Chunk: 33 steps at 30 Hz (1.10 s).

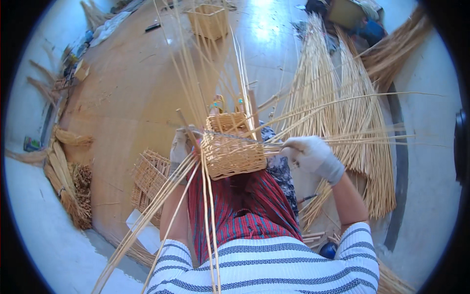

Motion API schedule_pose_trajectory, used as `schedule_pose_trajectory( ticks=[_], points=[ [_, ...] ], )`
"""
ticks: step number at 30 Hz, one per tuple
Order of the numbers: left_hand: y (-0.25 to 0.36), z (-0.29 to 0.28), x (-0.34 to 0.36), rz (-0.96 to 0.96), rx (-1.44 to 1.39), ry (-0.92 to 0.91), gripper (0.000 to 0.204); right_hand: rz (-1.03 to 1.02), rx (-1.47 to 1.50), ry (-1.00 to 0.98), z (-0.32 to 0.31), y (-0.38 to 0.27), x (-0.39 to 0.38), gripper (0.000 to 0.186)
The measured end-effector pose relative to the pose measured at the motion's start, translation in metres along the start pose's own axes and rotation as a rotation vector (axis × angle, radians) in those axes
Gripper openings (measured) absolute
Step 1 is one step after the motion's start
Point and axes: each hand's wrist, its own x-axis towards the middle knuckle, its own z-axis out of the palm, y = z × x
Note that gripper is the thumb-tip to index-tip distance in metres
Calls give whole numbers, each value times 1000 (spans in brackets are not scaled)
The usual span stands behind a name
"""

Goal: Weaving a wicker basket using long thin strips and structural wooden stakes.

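A half-woven wicker basket point(235, 156) rests over my lap, with long pale canes sticking out from its rim on several sides. At its left side my left hand point(181, 144), in a white glove, grips the basket's edge beside a short wooden stick point(188, 128); canes and the basket partly hide its fingers. To the right of the basket, my right hand point(312, 156), also gloved, is closed with its fingertips pinching thin canes point(274, 147) that run out from the basket's right edge. A second upright wooden stick point(254, 113) stands at the basket's far right corner.
Large bundles of long canes point(313, 83) lie on the floor to the right. A finished-looking basket point(208, 22) stands far ahead. Woven pieces point(150, 179) lie by my left arm, and tied bundles point(61, 171) lean along the left wall. Loose canes cross toward my chest.
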Motion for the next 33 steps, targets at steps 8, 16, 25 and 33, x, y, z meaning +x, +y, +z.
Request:
schedule_pose_trajectory(
  ticks=[8,16,25,33],
  points=[
    [88,66,0,276,-237,-218,58,-208,-403,94,-62,-40,82,25],
    [85,63,22,331,348,-86,29,-54,-369,-16,-88,29,134,26],
    [80,57,34,247,125,-120,29,107,-170,-25,-69,50,135,28],
    [79,73,32,199,119,-155,29,24,-187,25,-50,44,134,33]
  ],
)
